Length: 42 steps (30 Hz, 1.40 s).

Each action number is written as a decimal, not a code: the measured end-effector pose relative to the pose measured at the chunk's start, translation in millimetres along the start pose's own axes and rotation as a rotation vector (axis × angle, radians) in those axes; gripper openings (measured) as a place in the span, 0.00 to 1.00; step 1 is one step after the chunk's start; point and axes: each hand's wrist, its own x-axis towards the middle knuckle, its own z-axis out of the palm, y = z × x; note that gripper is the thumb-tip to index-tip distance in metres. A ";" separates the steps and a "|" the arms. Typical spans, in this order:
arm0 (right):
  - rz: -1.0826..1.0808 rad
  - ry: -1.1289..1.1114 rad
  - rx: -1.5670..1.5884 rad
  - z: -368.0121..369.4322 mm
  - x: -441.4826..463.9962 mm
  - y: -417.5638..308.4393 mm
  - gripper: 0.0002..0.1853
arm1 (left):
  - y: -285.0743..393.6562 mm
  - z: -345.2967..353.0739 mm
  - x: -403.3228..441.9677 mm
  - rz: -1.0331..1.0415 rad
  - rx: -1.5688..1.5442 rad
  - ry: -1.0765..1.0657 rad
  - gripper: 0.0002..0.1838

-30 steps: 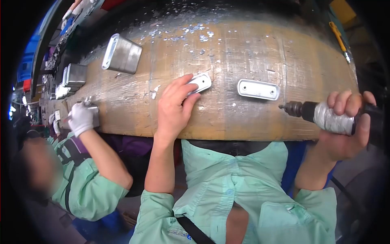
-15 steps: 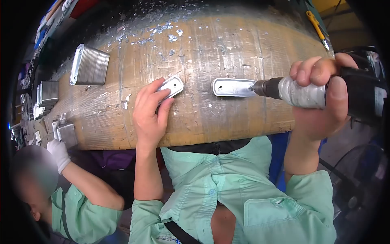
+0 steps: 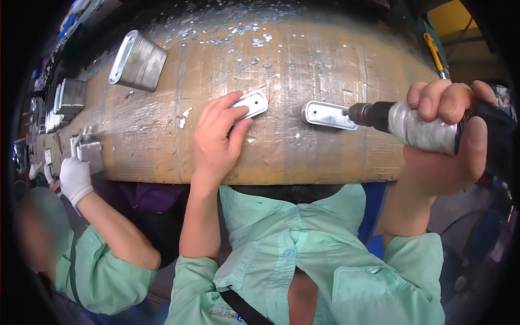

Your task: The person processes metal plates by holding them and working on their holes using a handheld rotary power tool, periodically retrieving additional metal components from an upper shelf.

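Note:
My left hand (image 3: 219,132) has its fingers and thumb closed round one end of a small oblong metal part (image 3: 254,104) with a raised rim and a hole at its far end. My right hand (image 3: 447,130) is wrapped round the taped front of a power drill (image 3: 382,116). The drill's tip meets the right end of a second oblong metal part (image 3: 326,115), which lies on the worktable (image 3: 271,157). A hole shows at that part's left end. Whether the bit is in a hole or only on the surface, I cannot tell.
A stack of metal parts (image 3: 139,60) stands at the upper left, with more stacks (image 3: 70,96) beyond it. Metal chips (image 3: 257,42) litter the back. A yellow-handled tool (image 3: 432,50) lies at the right edge. A co-worker's gloved hand (image 3: 76,179) is beside another stack (image 3: 91,154).
The drill in my right hand has moved left onto the second part's right end since the earliest frame. The view has shifted. My left hand keeps its hold. The co-worker's gloved hand has moved slightly.

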 end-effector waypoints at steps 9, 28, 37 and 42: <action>0.005 -0.067 0.036 28.8 1.6 28.1 0.23 | -5.9 -0.1 -1.6 0.016 -0.010 0.015 0.10; 0.067 -0.131 0.030 21.0 8.0 39.5 0.18 | -3.6 -0.3 2.0 0.016 0.003 0.005 0.10; 0.009 0.016 0.181 -16.4 -14.5 -1.7 0.23 | 35.2 -2.8 18.6 0.177 0.142 -0.054 0.23; 0.036 0.120 0.059 -40.5 -46.3 -10.1 0.25 | 67.0 47.5 45.3 0.307 -0.053 -0.206 0.26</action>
